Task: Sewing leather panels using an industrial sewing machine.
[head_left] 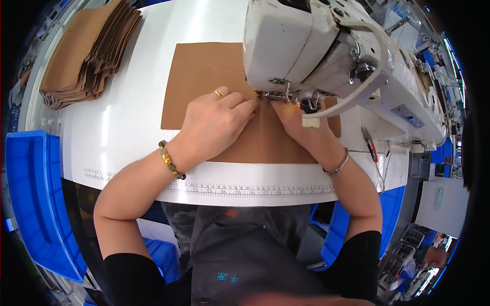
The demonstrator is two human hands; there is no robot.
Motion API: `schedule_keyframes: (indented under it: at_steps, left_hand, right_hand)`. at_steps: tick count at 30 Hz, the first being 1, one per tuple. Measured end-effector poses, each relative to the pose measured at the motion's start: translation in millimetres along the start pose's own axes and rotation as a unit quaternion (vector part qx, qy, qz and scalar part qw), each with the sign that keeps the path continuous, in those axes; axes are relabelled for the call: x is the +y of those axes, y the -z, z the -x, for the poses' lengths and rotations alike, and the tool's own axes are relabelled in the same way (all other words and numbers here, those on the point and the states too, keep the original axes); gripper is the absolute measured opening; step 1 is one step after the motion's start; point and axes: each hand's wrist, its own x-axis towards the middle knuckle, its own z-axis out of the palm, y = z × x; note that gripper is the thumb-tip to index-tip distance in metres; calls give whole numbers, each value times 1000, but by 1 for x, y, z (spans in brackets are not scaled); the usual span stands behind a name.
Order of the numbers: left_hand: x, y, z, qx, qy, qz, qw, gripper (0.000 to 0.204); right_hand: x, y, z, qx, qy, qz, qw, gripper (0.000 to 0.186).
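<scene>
Head view: sheet [204, 66] matte brown, flat on table [138, 137], straight line [260, 140] down its middle to 6 o'clock. Machine [286, 46] over its 1 o'clock edge. Left hand [217, 120] 9 o'clock of line, fingers bent; right hand [298, 120] 3 o'clock, fingertips partly hidden. Can't tell if either pinches.

Brown sheet [212, 71], white sewing machine [288, 51]

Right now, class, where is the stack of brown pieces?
The stack of brown pieces lies at the upper left of the head view, on the white tabletop, beyond the leftmost blue bin and left of the sewing machine.
</scene>
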Motion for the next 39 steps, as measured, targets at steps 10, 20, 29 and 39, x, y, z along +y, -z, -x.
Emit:
schedule_keyframes:
  at_steps: [10,20,29,39]
  left_hand:
    - [0,2,3,-7,6,-1,1000,16]
    - [-7,-9,-1,10,-3,26,1000,18]
    - [-9,-8,0,5,-6,32,999,9]
    - [-9,12,0,-22,34,-41,998,27]
  right_hand:
    - [-16,5,7,-42,-75,-57,995,7]
    - [-31,13,3,-146,-200,-272,930,19]
    - [-42,47,5,-156,-3,18,988,25]
    - [-48,54,15,-181,12,18,983,55]
